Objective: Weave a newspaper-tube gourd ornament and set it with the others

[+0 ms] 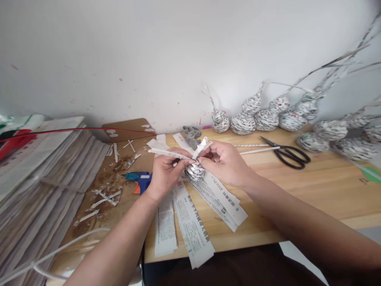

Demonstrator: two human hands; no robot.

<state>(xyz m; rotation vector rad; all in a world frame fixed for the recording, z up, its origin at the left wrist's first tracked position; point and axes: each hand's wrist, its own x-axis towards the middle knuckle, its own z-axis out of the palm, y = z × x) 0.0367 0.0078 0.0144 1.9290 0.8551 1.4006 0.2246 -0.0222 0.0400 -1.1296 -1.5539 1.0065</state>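
A small round piece woven from rolled newspaper [195, 171] is held between my hands over the wooden table. My left hand [169, 171] pinches its top left side, where a flattened paper strip [166, 153] sticks out to the left. From the right, my right hand [222, 161] grips the top, with its fingers closed by an upright paper end [201, 147]. Printed newspaper strips [192, 226] lie fanned out beneath the piece. Just left of my left hand rests a blue glue gun [143, 180], partly covered by that hand.
Woven paper gourds [243, 124] line the wall at the right, some with long stems. Black-handled scissors [290, 156] and thin paper rolls [258, 151] lie at centre right. Stacked newspapers [53, 186], paper scraps [107, 198] and a white cable [68, 244] occupy the left.
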